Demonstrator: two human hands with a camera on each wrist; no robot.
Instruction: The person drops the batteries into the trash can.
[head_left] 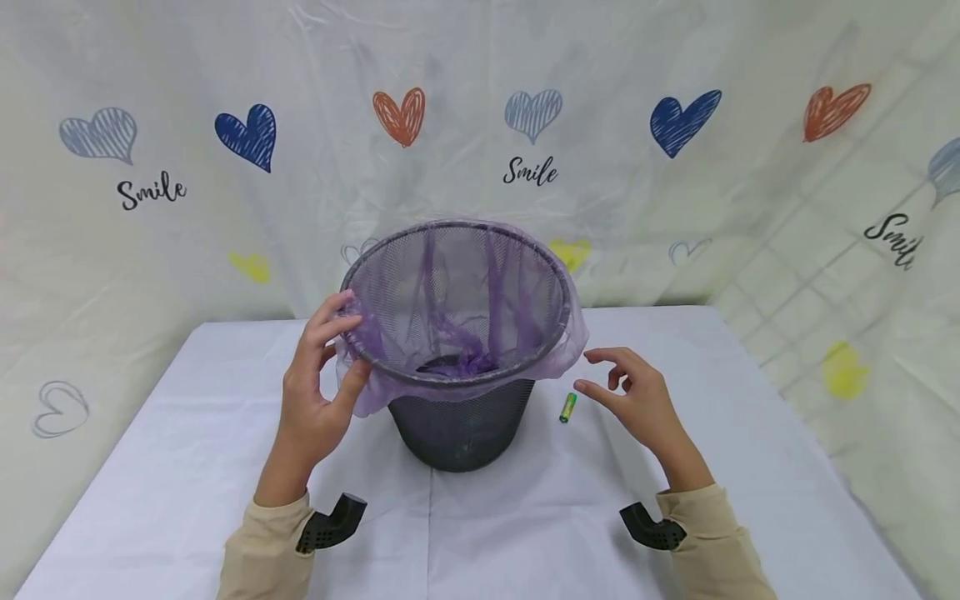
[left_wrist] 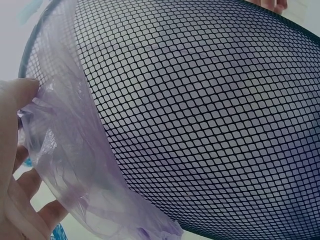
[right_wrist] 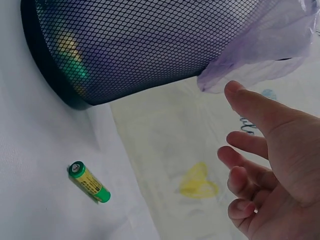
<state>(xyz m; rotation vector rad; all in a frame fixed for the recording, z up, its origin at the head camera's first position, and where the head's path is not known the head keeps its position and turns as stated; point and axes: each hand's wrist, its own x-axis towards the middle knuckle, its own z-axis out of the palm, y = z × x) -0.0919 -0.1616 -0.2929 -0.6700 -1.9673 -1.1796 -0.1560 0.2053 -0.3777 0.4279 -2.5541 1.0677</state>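
A black mesh wastebasket (head_left: pixel 465 425) stands on the table, lined with a thin purple bag (head_left: pixel 558 358) folded out over its rim. At the rim's left side my left hand (head_left: pixel 315 400) holds the edge through the bag, thumb and fingers spread along it. In the left wrist view, the thumb (left_wrist: pixel 27 92) lies on the bag at the rim. My right hand (head_left: pixel 633 396) is right of the basket with fingers loosely bent and nothing in them. A green and yellow battery (head_left: pixel 567 407) lies on the table between that hand and the basket.
A white cloth covers the table (head_left: pixel 187 467). Behind it hangs a pale curtain (head_left: pixel 450 50) printed with hearts and words. Through the mesh in the right wrist view, a blurred yellow-green patch (right_wrist: pixel 72 57) shows low in the basket.
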